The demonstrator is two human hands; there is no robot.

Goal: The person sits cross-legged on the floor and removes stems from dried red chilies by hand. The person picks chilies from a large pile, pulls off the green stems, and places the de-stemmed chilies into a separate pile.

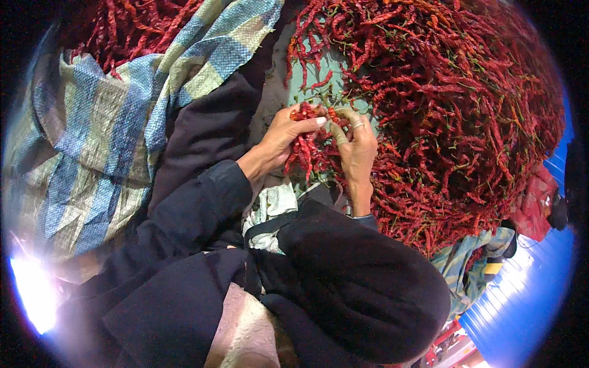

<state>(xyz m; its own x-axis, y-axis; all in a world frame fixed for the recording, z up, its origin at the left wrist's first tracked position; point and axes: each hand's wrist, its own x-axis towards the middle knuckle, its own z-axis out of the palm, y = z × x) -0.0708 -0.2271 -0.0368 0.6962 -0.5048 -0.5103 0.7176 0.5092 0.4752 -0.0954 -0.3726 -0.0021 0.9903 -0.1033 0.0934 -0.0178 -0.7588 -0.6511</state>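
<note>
My left hand (pixel 283 133) holds a small bunch of dried red chillies (pixel 304 149), which hang below its thumb and fingers. Close beside it, my right hand (pixel 360 147) has its thumb and fingers bent around a dried chilli (pixel 332 113) at the bunch's edge. The thumb and some fingers of that hand look greyish, covered or coated; a ring-like band shows on one finger. Loose chillies and green stem bits (pixel 322 97) lie just beyond both hands on a pale green surface (pixel 330 64).
A large heap of dried red chillies (pixel 451 110) rises on the right. More chillies (pixel 133 27) sit in a blue-and-cream checked woven sack (pixel 110 119) at the left. Dark-clothed knees flank the hands. Blue corrugated sheeting (pixel 520 294) and a red cloth-like item (pixel 534 207) are at the far right.
</note>
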